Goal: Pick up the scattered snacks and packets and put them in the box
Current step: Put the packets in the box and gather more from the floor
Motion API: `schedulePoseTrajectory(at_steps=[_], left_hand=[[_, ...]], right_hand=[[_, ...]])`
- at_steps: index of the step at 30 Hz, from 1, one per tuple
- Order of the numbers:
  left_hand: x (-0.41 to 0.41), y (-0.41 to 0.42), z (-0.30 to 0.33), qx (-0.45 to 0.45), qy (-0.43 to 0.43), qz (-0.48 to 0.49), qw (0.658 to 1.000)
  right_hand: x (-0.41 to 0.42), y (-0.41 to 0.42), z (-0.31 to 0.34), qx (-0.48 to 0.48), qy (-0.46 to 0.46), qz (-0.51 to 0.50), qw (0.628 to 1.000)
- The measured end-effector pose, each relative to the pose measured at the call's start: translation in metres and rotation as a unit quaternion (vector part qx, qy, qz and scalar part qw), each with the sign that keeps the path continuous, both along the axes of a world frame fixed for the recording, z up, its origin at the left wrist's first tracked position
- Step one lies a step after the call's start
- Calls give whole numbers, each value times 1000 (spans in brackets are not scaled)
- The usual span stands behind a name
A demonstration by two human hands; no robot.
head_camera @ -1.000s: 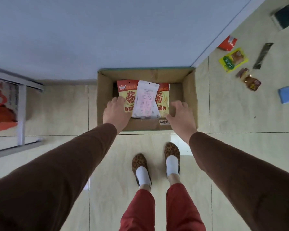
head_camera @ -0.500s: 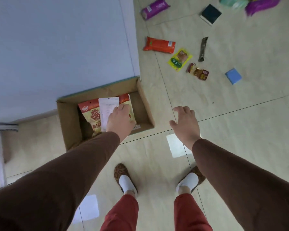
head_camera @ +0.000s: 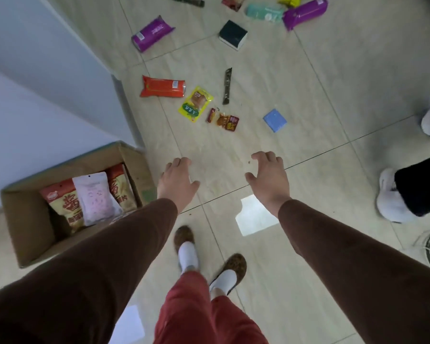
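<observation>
The cardboard box stands on the floor at the left against the wall, holding a red-yellow snack bag with a pink-white pouch on top. My left hand hovers just right of the box, empty with fingers apart. My right hand is also empty and spread, over bare tile. Ahead lie an orange packet, a yellow-green packet, small red-brown packets, a dark stick packet and a blue packet.
Farther off lie two purple packs, a dark box, a teal pack and other packets at the top edge. Another person's white shoes stand at the right. A wall bounds the left.
Both my hands have left the box and swung right over the open floor. The view has turned right, so the box now sits at the left and more scattered packets show.
</observation>
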State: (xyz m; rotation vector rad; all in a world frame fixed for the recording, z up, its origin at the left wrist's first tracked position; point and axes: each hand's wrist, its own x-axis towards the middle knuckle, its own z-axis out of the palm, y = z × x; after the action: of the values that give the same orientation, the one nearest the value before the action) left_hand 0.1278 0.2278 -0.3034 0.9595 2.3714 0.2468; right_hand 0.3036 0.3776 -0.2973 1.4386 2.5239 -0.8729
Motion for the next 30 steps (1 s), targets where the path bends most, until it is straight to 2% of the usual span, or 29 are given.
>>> schedulePoseTrajectory(at_steps=[13, 19, 26, 30], left_hand=[[-8, 225, -17, -19, 13, -52, 998], [-2, 340, -24, -22, 20, -68, 997], [23, 481, -37, -41, 21, -41, 998], [35, 563, -44, -30, 4, 7, 1000]], right_hand=[[11, 213, -19, -10, -29, -41, 999], [20, 322, -24, -14, -8, -64, 998], [43, 481, -39, -17, -10, -40, 999], [46, 575, -39, -11, -12, -10, 1000]])
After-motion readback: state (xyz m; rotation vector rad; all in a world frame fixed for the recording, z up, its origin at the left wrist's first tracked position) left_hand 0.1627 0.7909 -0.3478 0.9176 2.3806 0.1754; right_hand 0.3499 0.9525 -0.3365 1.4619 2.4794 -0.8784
